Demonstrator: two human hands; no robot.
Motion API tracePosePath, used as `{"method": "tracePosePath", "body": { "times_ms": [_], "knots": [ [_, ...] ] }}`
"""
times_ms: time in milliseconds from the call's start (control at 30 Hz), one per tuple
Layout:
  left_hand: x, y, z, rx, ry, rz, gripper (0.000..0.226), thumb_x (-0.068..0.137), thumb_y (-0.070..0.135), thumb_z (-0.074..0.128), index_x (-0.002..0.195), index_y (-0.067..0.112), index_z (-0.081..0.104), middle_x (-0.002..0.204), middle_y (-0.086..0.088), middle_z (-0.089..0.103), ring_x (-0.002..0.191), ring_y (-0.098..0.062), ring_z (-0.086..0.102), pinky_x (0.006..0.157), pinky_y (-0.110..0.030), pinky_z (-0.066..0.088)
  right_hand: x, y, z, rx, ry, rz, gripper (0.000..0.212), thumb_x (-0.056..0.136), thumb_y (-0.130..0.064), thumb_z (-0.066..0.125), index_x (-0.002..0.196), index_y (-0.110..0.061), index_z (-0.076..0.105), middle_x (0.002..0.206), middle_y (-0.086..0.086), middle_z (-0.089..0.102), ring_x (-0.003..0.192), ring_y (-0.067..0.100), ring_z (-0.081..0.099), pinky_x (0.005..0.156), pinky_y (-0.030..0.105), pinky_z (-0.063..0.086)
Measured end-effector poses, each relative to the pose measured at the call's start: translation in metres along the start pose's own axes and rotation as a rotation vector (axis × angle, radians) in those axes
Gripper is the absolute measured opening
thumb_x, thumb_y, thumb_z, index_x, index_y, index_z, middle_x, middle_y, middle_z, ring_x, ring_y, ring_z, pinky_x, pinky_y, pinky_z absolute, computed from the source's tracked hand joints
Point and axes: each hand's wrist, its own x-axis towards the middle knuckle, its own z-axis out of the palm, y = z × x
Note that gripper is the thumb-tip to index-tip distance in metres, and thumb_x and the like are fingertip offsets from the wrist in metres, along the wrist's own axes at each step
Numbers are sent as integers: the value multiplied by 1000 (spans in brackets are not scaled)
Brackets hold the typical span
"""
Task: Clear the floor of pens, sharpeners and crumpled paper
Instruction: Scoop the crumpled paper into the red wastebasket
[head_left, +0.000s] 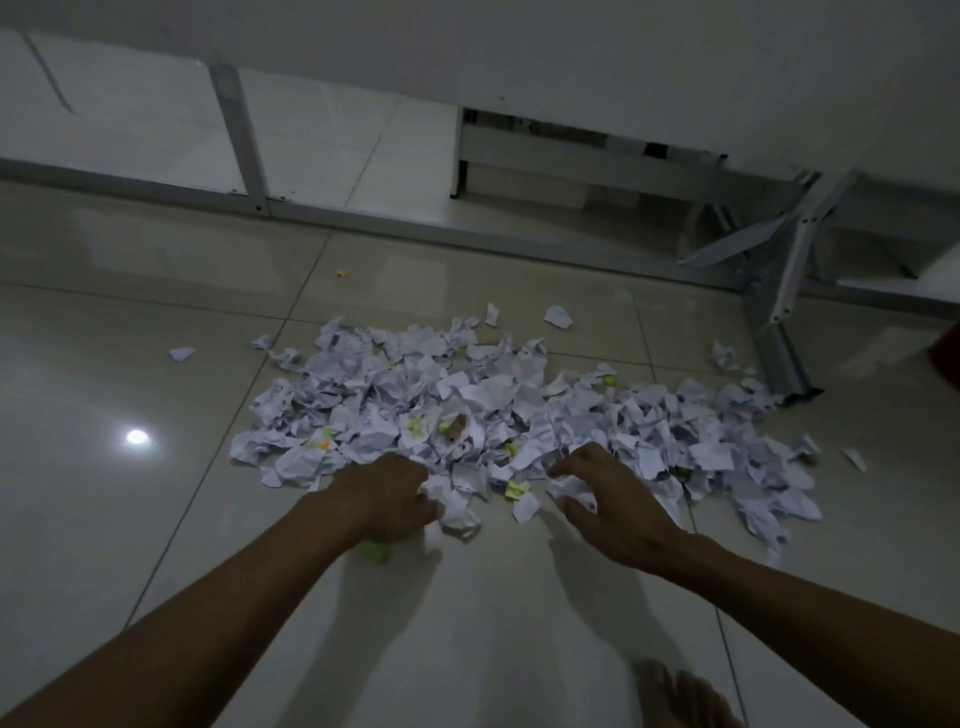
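— Why are both your hands down at the near edge of the paper pile (519, 415)?

— That edge is closest to me, so I start there. My left hand (387, 499) has its grip clenched round a wad of crumpled paper (457, 512) right at the pile's near rim. Something green (376, 552) pokes out beneath that hand; I can't tell whether it's a pen or a sharpener.

— And the right?

— My right hand (613, 506) sits on the pile's near edge too, fingers curled and closing on a small white scrap (569, 486). It looks like a pinch, so I'd call that grip grasping paper.

— Why is the pile spread so wide?

— It lies loose across the floor (130, 519), running from in front of me toward the grey metal leg (784, 358) at its far right end. A few stray scraps (182, 354) lie apart, left of the pile. Yellow bits (517, 488) show among the paper; they're too small to name.

— Much left?

— Nearly all of it, I'd say.
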Motion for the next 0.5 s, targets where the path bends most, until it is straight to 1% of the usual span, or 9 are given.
{"method": "tracePosePath", "body": {
  "times_ms": [67, 133, 200, 233, 300, 367, 433, 500],
  "knots": [
    [-2, 7, -12, -34, 20, 3, 58, 93, 56, 43, 141, 24, 39, 148, -5, 39, 134, -24, 38, 105, -36, 37, 4, 15, 1, 23, 3, -29, 28, 91, -27, 60, 118, -20, 61, 110, -7, 48, 98, 10, 49, 79, 21, 38],
    [-1, 7, -20, -105, 103, 35, 52, 94, 51, 46, 137, 22, 46, 139, -6, 48, 125, -22, 47, 97, -33, 42, 15, 25, 1, 38, 13, -57, 28, 89, -29, 60, 115, -21, 63, 107, -6, 49, 96, 10, 51, 77, 18, 40],
    [-2, 1, -26, -154, 170, 31, 47, 93, 51, 48, 130, 22, 53, 129, -4, 56, 113, -18, 54, 90, -30, 46, 31, 29, 1, 75, 31, -99, 26, 86, -29, 61, 111, -20, 64, 103, -6, 49, 91, 8, 49, 73, 12, 38],
    [-4, -2, -29, -158, 188, 19, 46, 93, 51, 49, 127, 22, 54, 126, -2, 58, 110, -17, 56, 89, -30, 47, 39, 28, 2, 96, 33, -121, 26, 85, -28, 62, 110, -19, 64, 101, -6, 49, 90, 7, 48, 71, 11, 37],
    [-7, -12, -37, -127, 217, -27, 43, 93, 49, 50, 125, 22, 56, 124, -1, 58, 112, -16, 54, 90, -28, 44, 56, 23, 3, 118, 29, -167, 29, 84, -31, 65, 110, -20, 64, 100, -6, 47, 88, 6, 45, 69, 15, 38],
    [-13, -20, -50, -93, 254, -78, 41, 94, 44, 52, 126, 19, 56, 125, -2, 57, 115, -18, 52, 89, -25, 39, 73, 14, 4, 119, 14, -217, 36, 81, -39, 66, 111, -20, 63, 98, -6, 44, 88, 6, 41, 68, 20, 39],
    [-17, -28, -64, -102, 322, -130, 41, 93, 41, 54, 124, 14, 58, 125, -6, 59, 114, -20, 54, 84, -21, 36, 91, 3, 2, 104, -42, -270, 45, 79, -47, 65, 114, -20, 61, 98, -5, 41, 90, 11, 42, 67, 26, 42],
    [-21, -31, -77, -115, 364, -193, 40, 93, 38, 56, 124, 12, 59, 124, -9, 61, 112, -23, 56, 81, -22, 35, 107, -12, -3, 56, -120, -338, 53, 77, -54, 62, 118, -21, 58, 103, -3, 41, 96, 17, 44, 69, 32, 46]
  ]
}}
